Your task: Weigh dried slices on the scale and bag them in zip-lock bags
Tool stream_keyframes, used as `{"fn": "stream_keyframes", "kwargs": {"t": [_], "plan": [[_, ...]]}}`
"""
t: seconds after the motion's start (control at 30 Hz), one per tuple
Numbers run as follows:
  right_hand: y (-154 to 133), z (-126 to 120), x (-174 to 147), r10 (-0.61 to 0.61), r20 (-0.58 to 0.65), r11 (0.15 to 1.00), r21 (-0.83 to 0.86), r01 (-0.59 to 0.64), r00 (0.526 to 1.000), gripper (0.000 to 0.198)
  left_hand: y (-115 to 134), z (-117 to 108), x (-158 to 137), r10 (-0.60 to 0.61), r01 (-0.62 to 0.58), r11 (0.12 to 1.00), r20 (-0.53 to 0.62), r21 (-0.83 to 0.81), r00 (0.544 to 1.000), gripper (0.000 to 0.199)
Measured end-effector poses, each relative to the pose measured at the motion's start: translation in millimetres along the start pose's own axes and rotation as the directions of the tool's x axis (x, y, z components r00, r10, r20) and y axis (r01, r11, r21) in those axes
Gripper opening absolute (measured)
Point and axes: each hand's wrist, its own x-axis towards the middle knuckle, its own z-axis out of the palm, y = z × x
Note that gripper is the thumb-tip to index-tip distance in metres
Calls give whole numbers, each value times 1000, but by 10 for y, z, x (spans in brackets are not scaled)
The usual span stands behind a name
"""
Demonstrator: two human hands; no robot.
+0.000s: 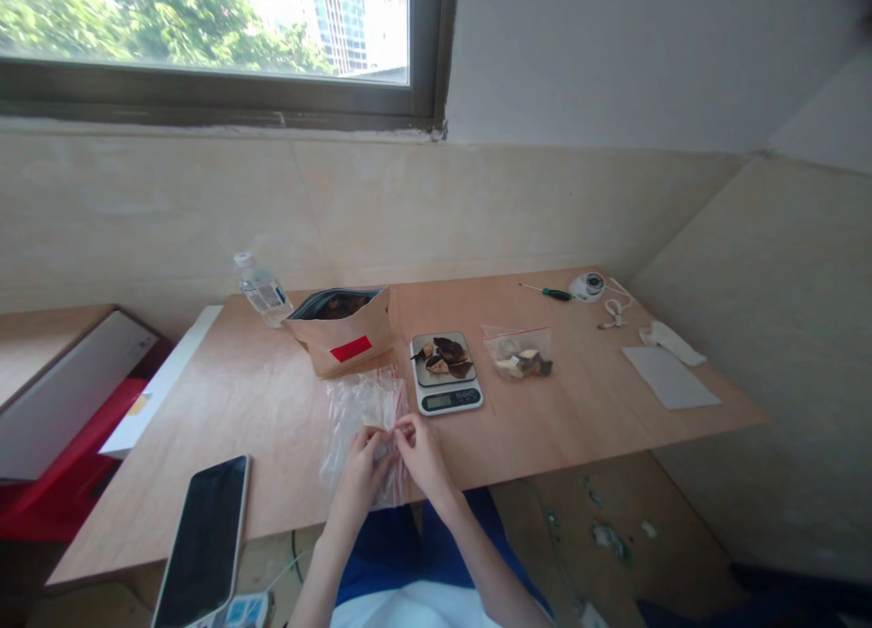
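My left hand (368, 460) and my right hand (421, 453) meet at the table's front edge, fingers pinched together on the red-striped zip edge of a clear zip-lock bag (344, 421). More clear bags appear to lie in the same pile; how many cannot be told. Just beyond my right hand is a white digital kitchen scale (446, 403). Dark brown, curled dried pieces (446, 355) rest on its plate. Behind the bags, a brown paper pouch (351, 342) with a red label stands with its top open.
Right of the scale lies a filled zip-lock bag (521, 355). Farther right are a screwdriver (555, 294), a small white camera (587, 287) with its cable, and a white sheet (671, 378). A water bottle (262, 287) stands back left; a tablet (204, 537) sits front left.
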Motion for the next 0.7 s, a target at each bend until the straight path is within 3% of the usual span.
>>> {"fn": "stream_keyframes", "kwargs": {"t": [0.3,0.53,0.7], "plan": [[178,-14,52,50,-13,998,49,-49,999,10,97,100,2,-35,39,996,-57,79,998,16],[114,-6,58,-30,-71,999,-22,29,997,9,164,15,-16,-60,58,998,-42,-35,997,15],[-12,-40,45,-117,-177,987,-127,95,977,7,162,-14,-46,-47,53,997,-124,51,991,30]]}}
